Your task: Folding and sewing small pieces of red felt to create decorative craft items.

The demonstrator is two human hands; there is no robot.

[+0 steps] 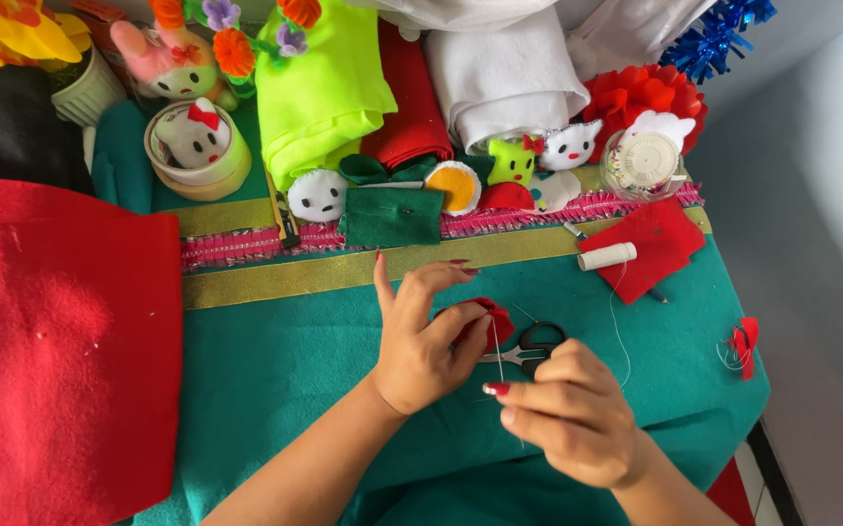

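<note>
The left hand [421, 336] pinches a small red felt piece [492, 319] between its thumb and fingers, with one finger sticking up. The right hand [568, 409] is just below it, fingers pressed tight together on a thin white thread [498, 351] that runs up to the red piece. I cannot tell if there is a needle in those fingers. Both hands are above the teal cloth [275, 370], close to its front edge. Black scissors [529, 348] lie on the cloth, partly hidden behind the right hand. A white spool of thread [607, 256] rests on a flat red felt patch [660, 244] near the right edge. Little felt toy faces [570, 146] sit along the back edge. A big red felt sheet [51, 351] covers the left side.
</note>
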